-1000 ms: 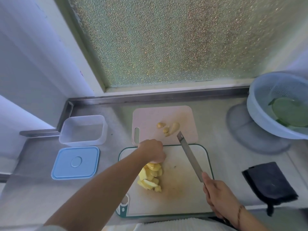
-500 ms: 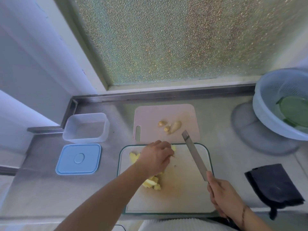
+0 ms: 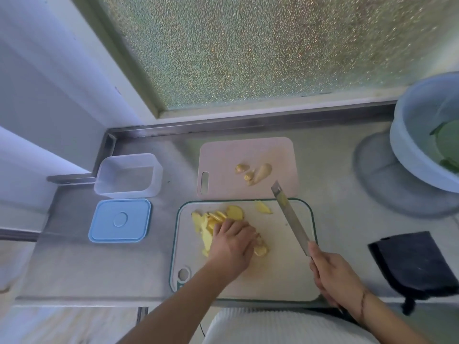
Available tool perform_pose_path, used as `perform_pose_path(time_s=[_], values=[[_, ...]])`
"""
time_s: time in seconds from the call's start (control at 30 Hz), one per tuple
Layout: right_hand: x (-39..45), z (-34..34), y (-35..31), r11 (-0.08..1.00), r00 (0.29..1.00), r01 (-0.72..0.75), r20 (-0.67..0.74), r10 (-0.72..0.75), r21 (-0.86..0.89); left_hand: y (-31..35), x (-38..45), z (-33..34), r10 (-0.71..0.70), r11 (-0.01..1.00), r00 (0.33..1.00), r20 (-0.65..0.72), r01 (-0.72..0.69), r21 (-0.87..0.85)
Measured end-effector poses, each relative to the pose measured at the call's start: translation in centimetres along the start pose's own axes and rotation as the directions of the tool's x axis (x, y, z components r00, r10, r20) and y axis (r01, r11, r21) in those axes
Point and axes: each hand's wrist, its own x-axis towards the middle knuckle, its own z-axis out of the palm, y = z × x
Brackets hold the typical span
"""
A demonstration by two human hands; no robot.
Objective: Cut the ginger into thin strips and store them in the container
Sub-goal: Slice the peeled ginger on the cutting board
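Translucent plastic forms the rectangular storage container (image 3: 128, 175), which stands lidless at the back left of the steel counter (image 3: 79, 264) and holds nothing that shows; its pale blue lid (image 3: 120, 220) lies flat just in front of it. At the right edge a pale blue colander bowl (image 3: 412, 142) holds something green, cut off by the frame. Yellow ginger slices (image 3: 211, 222) lie fanned across the left part of the white, green-rimmed cutting board (image 3: 280, 276), with one slice (image 3: 262, 207) apart near the far edge; three unpeeled ginger knobs (image 3: 253, 172) rest on the pink board (image 3: 248, 150) behind. Half a second ago the slices sat in a tighter heap under the palm; now they are spread toward the far left corner. The left hand (image 3: 233, 242) lies palm down on the slices, fingers bent over them, hiding those beneath, so whether it grips any I cannot tell. The right hand (image 3: 335, 276) is wrapped round the handle of the long steel knife (image 3: 290, 217), blade raised and pointing away, a yellow bit clinging near its tip. A dark folded cloth (image 3: 412, 261) lies at right.
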Motion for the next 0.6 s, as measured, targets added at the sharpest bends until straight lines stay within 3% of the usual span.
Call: perform_pose_path(time_s=[0.13, 0.33, 0.47, 0.6], values=[[0.3, -0.4, -0.3, 0.999, 1.000, 0.024, 0.011, -0.024, -0.030, 0.9, 1.2, -0.1, -0.070, 0.985, 0.983, 0.170, 0.042, 0.165], [0.7, -0.6, -0.4, 0.999, 1.000, 0.017, 0.009, -0.017, -0.050, 1.5, 1.8, -0.2, -0.155, 0.978, 0.951, 0.267, 0.111, 0.175], [0.8, -0.7, -0.5, 1.000, 1.000, -0.017, 0.014, 0.017, -0.008, 1.7, 2.7, -0.7, -0.208, 0.978, 0.946, 0.249, 0.193, 0.084], [0.9, -1.2, -0.4, 1.000, 1.000, -0.022, -0.020, 0.021, -0.001, 0.5, 7.5, -2.3, -0.423, 0.893, 0.886, 0.191, 0.443, -0.076]])
